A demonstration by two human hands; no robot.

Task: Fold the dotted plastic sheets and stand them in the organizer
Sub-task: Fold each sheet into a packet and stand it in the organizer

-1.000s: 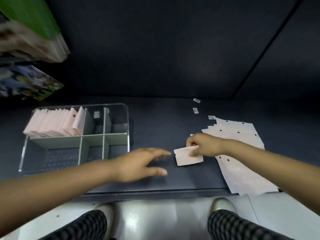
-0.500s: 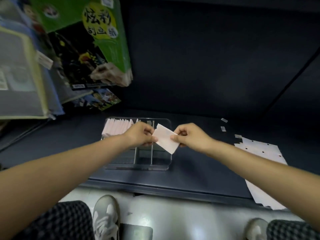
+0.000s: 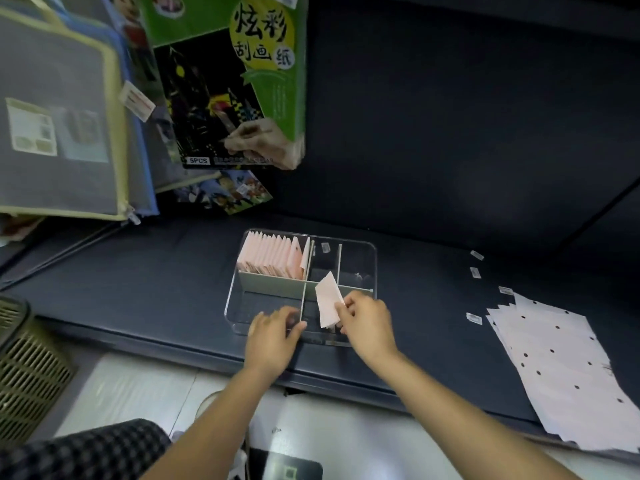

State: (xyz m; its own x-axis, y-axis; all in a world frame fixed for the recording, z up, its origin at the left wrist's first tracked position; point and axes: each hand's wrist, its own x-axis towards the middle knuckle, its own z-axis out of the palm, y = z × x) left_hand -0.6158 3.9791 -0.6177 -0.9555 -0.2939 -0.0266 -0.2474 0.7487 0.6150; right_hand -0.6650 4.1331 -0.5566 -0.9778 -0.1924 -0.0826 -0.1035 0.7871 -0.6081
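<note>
A clear organizer [image 3: 362,249] with pale dividers sits on the dark shelf. Its back-left compartment holds a row of several folded pink sheets [image 3: 273,256] standing upright. My right hand [image 3: 367,323] pinches one folded sheet [image 3: 328,299] and holds it tilted over the front-middle compartment. My left hand [image 3: 273,332] rests on the organizer's front rim with fingers spread, holding nothing. A stack of flat dotted plastic sheets [image 3: 554,362] lies on the shelf at the right.
Packaged craft paper [image 3: 228,81] and zip pouches [image 3: 62,109] hang above left of the organizer. Small paper tags [image 3: 473,272] lie between the organizer and the stack. A green slotted basket [image 3: 24,372] stands at the lower left. The shelf's front edge [image 3: 329,379] runs under my wrists.
Both hands came down from in front of the organizer. My left hand let go of the folded sheet and now rests on the front rim; my right hand carried the sheet over the front-middle compartment.
</note>
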